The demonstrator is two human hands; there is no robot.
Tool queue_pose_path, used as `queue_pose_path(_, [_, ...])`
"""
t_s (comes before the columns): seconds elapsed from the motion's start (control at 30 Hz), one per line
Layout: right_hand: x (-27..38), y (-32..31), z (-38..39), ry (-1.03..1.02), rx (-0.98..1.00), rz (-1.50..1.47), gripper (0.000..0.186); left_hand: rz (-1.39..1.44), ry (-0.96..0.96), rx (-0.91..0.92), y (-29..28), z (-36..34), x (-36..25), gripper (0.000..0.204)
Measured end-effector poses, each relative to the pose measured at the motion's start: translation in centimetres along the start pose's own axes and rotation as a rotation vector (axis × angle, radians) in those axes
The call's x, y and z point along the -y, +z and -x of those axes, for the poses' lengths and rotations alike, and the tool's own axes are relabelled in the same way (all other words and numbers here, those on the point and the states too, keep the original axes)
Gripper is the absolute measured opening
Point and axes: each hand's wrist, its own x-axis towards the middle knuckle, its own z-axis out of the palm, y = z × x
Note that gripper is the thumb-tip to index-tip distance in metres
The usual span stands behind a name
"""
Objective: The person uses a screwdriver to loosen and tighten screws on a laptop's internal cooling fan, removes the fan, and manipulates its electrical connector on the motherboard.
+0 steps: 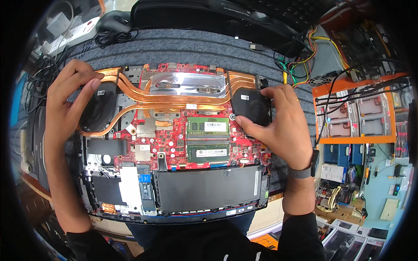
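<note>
An opened laptop (209,189) lies in front of me with its red motherboard (174,139) bare. Copper heat pipes (174,99) run across the board and join a black cooling fan (98,108) on the left with a second black fan (251,106) on the right. My left hand (72,98) pinches the upper left end of the copper heatsink between thumb and fingers. Gripping the right fan, my right hand (285,126) has its thumb at the lower left corner and its fingers on the far right edge. Two memory sticks (208,126) sit between the pipes and the black battery (208,187).
A ridged grey mat (183,43) lies under the laptop. Behind it are a computer mouse (114,21), a black keyboard (270,13) and a power supply (324,48) with coloured wires. An orange rack (355,140) of packaged phone cases stands at right. Cables hang nearby.
</note>
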Motion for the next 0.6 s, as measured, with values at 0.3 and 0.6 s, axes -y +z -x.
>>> queue_pose_path(0.3, [0.29, 0.30, -0.10, -0.011, -0.017, 0.010, 0.068, 0.002, 0.004, 0.011, -0.38, 0.07, 0.09, 0.011])
queue_pose_path(0.6, [0.21, 0.28, 0.03, -0.005, -0.024, -0.005, 0.068, 0.017, 0.008, 0.010, -0.34, 0.02, 0.18, 0.010])
